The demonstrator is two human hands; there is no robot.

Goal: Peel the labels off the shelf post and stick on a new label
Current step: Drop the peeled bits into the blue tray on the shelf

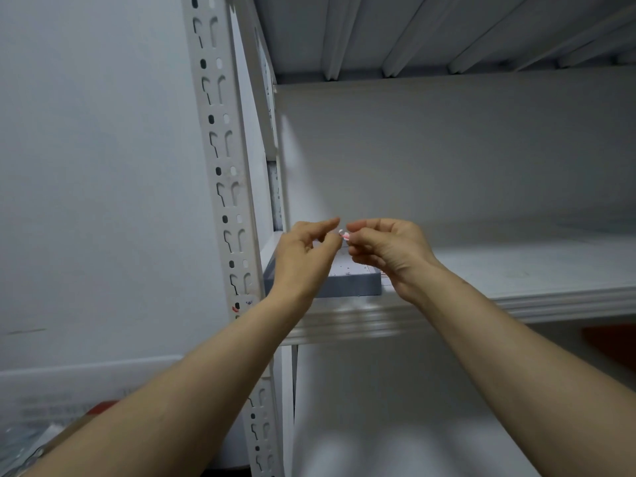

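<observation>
A white slotted shelf post [225, 173] runs up the left of the view. A small remnant of a label with red marks [241, 304] clings to the post near shelf level. My left hand [303, 256] and my right hand [385, 249] meet in front of the shelf, to the right of the post. Between their fingertips is a tiny crumpled white and red label piece [343, 235]. My right hand pinches it with thumb and forefinger, and my left thumb and forefinger touch its other end.
A grey flat tray [358, 284] lies on the white shelf board [516, 270] just behind my hands. Another shelf [413, 29] hangs overhead. A white wall [86, 166] stands left of the post, with a cardboard box [69, 432] low at the left.
</observation>
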